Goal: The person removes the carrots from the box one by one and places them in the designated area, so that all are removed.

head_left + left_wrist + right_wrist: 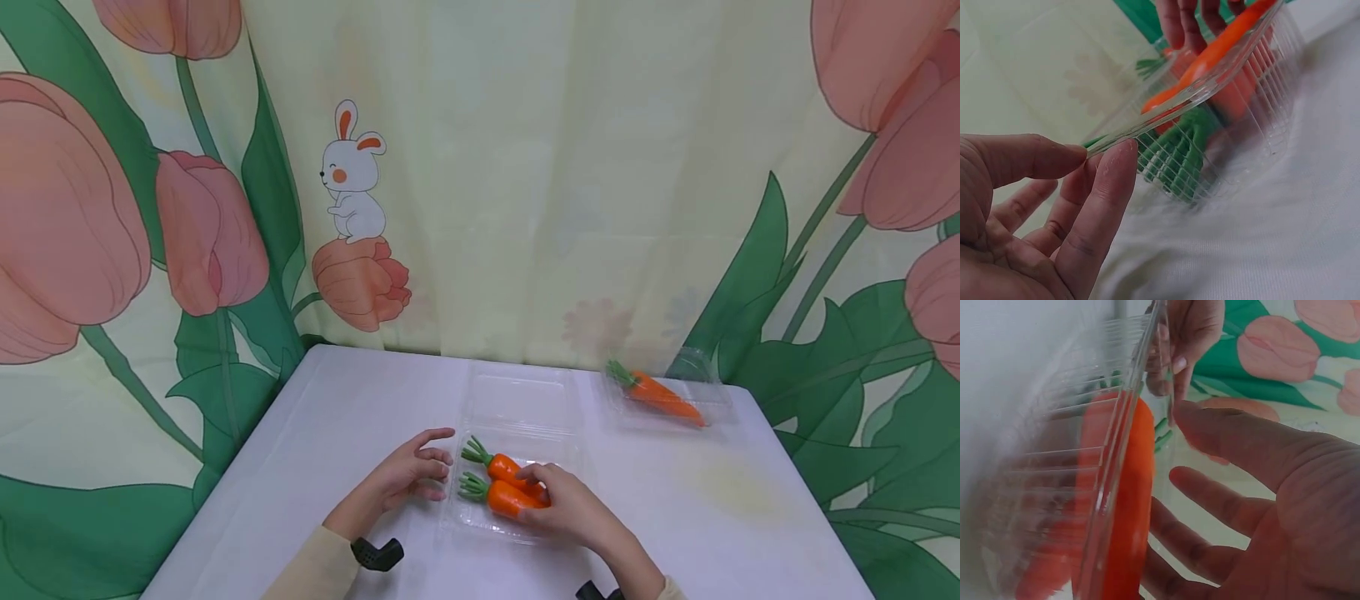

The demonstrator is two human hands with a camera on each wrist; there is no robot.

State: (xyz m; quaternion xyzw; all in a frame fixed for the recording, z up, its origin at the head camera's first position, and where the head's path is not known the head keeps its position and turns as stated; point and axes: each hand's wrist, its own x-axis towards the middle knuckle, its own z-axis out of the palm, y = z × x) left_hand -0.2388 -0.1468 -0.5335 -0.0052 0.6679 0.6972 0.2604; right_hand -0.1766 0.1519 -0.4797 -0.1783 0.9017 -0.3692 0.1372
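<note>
Two orange toy carrots with green tops lie side by side in a clear plastic box, the nearer carrot (506, 498) partly covering the farther carrot (504, 467). The box (480, 527) has its lid folded back. At the box's left side is my left hand (412, 477); in the left wrist view its thumb and a finger pinch the clear rim (1166, 112). My right hand (570, 504) reaches over the carrots' lower ends, its fingers loosely bent and touching a carrot (1132, 506). In the right wrist view, its thumb stands apart from the carrot, near the rim.
Another clear box (720, 404) with a carrot (663, 397) inside stands at the table's back right corner. The open lid (521, 398) lies behind the near box on the white table (375, 392). A curtain (487, 183) printed with tulips and a rabbit hangs behind.
</note>
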